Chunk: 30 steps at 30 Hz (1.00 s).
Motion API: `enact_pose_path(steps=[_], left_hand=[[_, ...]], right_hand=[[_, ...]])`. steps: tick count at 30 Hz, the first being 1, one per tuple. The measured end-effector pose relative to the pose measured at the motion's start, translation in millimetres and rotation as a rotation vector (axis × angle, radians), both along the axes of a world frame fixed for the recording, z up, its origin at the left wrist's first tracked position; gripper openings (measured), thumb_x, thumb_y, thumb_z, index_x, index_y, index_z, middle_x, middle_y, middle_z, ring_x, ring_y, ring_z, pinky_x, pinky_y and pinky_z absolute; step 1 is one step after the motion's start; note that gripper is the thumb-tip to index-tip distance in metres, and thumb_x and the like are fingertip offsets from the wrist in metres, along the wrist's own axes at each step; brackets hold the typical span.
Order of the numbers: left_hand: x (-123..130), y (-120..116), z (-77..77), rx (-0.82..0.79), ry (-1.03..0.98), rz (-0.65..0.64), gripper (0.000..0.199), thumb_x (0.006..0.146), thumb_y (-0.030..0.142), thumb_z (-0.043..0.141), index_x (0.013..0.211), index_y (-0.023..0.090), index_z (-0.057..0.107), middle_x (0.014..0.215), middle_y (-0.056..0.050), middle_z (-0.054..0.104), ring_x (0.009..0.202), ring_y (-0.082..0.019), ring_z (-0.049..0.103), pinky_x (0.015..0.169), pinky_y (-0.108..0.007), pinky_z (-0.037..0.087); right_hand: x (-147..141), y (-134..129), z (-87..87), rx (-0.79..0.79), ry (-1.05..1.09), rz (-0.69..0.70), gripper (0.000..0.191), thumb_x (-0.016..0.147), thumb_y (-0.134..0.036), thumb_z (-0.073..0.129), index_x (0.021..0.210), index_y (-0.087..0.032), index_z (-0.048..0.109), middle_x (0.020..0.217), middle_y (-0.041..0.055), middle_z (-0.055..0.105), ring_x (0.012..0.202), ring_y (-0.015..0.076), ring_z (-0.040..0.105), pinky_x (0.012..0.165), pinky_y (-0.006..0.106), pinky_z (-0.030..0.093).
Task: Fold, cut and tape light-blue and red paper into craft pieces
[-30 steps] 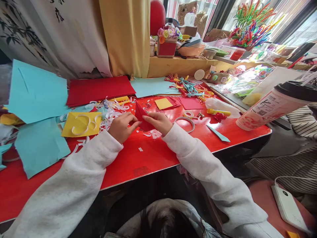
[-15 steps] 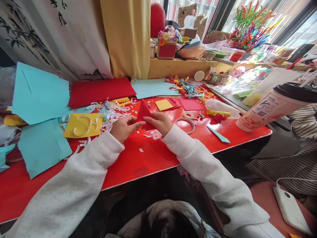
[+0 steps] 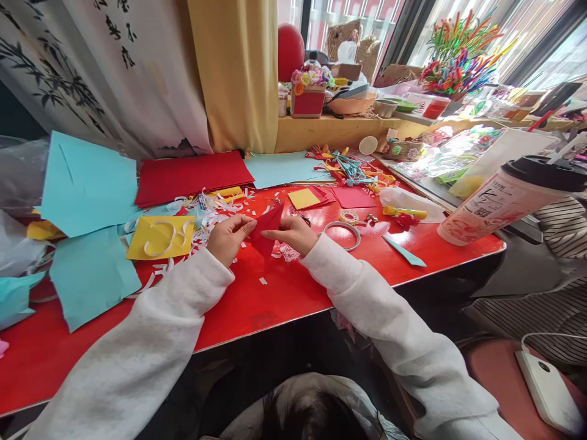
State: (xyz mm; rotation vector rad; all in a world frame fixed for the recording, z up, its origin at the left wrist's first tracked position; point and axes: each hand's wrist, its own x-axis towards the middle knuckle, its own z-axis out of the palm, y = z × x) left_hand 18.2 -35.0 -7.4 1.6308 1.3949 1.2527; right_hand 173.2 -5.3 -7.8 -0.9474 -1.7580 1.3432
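Note:
A folded piece of red paper [image 3: 266, 231] is held between my two hands, raised a little over the red table [image 3: 275, 299]. My left hand [image 3: 230, 238] pinches its left edge between thumb and fingers. On the other side, my right hand [image 3: 293, 233] grips the paper with the thumb laid across its front. The paper is tilted, with one corner pointing up and to the right. Behind it lie a yellow paper square [image 3: 304, 198] and a red paper square [image 3: 353, 197]. A roll of tape [image 3: 342, 236] rests to the right of my right hand.
Paper scraps [image 3: 215, 214] and a yellow sheet [image 3: 159, 237] with white strips lie left. Blue sheets [image 3: 94, 269] and a red paper stack [image 3: 195, 177] are farther out. A lidded cup [image 3: 499, 198] stands right, near a glue stick [image 3: 404, 212]. A person's striped sleeve [image 3: 562, 226] shows at the right edge.
The red paper has turned in my hands; its point, upright before, now leans to the right. Both hands stay on it. The view has shifted slightly.

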Motion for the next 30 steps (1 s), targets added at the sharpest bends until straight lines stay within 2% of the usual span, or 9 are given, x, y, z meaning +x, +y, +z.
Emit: enact_pose_path(steps=[4, 10, 14, 16, 20, 23, 25, 28, 30], left_hand=[[1.0, -0.5, -2.6, 0.071, 0.162, 0.055, 0.020, 0.070, 0.037, 0.049, 0.069, 0.018, 0.056, 0.063, 0.003, 0.052, 0.061, -0.010, 0.046, 0.060, -0.022, 0.037], [-0.3, 2.3, -4.0, -0.013, -0.002, -0.029, 0.024, 0.065, 0.039, 0.055, 0.071, 0.016, 0.052, 0.062, 0.003, 0.049, 0.057, -0.009, 0.045, 0.054, -0.022, 0.037], [-2.9, 2.1, -5.5, 0.051, 0.175, -0.018, 0.021, 0.067, 0.039, 0.053, 0.069, 0.018, 0.052, 0.058, 0.004, 0.047, 0.053, -0.009, 0.042, 0.051, -0.021, 0.033], [-2.2, 1.2, -5.6, 0.058, 0.257, 0.006, 0.021, 0.067, 0.039, 0.052, 0.073, 0.019, 0.052, 0.057, 0.004, 0.047, 0.051, -0.009, 0.042, 0.050, -0.022, 0.033], [1.5, 0.5, -4.5, 0.098, 0.200, 0.101, 0.030, 0.065, 0.036, 0.055, 0.089, 0.021, 0.046, 0.059, 0.005, 0.049, 0.053, -0.010, 0.047, 0.054, -0.022, 0.036], [2.9, 0.5, -3.2, 0.116, 0.148, 0.081, 0.028, 0.064, 0.035, 0.057, 0.086, 0.020, 0.046, 0.063, 0.003, 0.052, 0.057, -0.010, 0.050, 0.057, -0.023, 0.038], [3.2, 0.2, -2.4, 0.104, 0.141, 0.005, 0.023, 0.065, 0.035, 0.056, 0.081, 0.020, 0.048, 0.066, 0.002, 0.053, 0.061, -0.011, 0.051, 0.058, -0.023, 0.039], [3.2, -0.1, -0.8, 0.087, 0.119, -0.030, 0.022, 0.066, 0.035, 0.055, 0.080, 0.019, 0.050, 0.067, 0.002, 0.054, 0.064, -0.011, 0.052, 0.061, -0.023, 0.040], [2.4, 0.1, 0.8, 0.081, 0.060, 0.008, 0.024, 0.066, 0.035, 0.055, 0.083, 0.019, 0.050, 0.067, 0.002, 0.054, 0.062, -0.011, 0.052, 0.060, -0.024, 0.042]], right_hand=[[-1.3, -0.3, -0.2, -0.109, 0.037, 0.045, 0.026, 0.054, -0.030, 0.063, 0.068, -0.008, 0.059, 0.051, -0.0038, 0.045, 0.045, 0.0033, 0.034, 0.044, 0.019, 0.027], [-1.1, -1.2, 0.4, -0.103, 0.079, 0.014, 0.026, 0.058, -0.030, 0.061, 0.071, -0.008, 0.059, 0.055, -0.0015, 0.049, 0.045, 0.0035, 0.038, 0.045, 0.019, 0.032], [2.8, 2.6, 5.1, 0.058, 0.086, -0.126, 0.048, 0.054, -0.032, 0.065, 0.095, -0.013, 0.051, 0.087, 0.0045, 0.053, 0.060, 0.0064, 0.048, 0.053, 0.019, 0.039], [6.5, 7.1, 7.1, 0.152, 0.081, -0.149, 0.054, 0.053, -0.030, 0.066, 0.101, -0.015, 0.048, 0.094, 0.0047, 0.052, 0.067, 0.0074, 0.051, 0.060, 0.020, 0.041], [11.7, 13.9, 6.2, 0.201, -0.080, 0.036, 0.021, 0.062, -0.028, 0.059, 0.074, -0.011, 0.057, 0.067, 0.0011, 0.055, 0.060, 0.0073, 0.049, 0.058, 0.020, 0.040], [12.5, 13.1, 5.6, 0.131, -0.083, 0.024, 0.027, 0.063, -0.031, 0.058, 0.082, -0.012, 0.057, 0.058, -0.0023, 0.053, 0.051, 0.0057, 0.045, 0.050, 0.019, 0.037], [12.2, 11.0, 6.7, 0.074, -0.064, 0.100, 0.032, 0.063, -0.034, 0.057, 0.085, -0.012, 0.057, 0.058, -0.0024, 0.053, 0.051, 0.0055, 0.045, 0.048, 0.018, 0.036], [10.1, 8.2, 7.6, 0.020, -0.094, 0.224, 0.029, 0.059, -0.036, 0.060, 0.072, -0.010, 0.059, 0.057, -0.0024, 0.052, 0.052, 0.0054, 0.044, 0.047, 0.018, 0.034], [7.4, 7.0, 6.4, -0.015, -0.049, 0.164, 0.027, 0.057, -0.035, 0.062, 0.066, -0.010, 0.057, 0.054, -0.0037, 0.050, 0.050, 0.0047, 0.043, 0.045, 0.017, 0.033]])
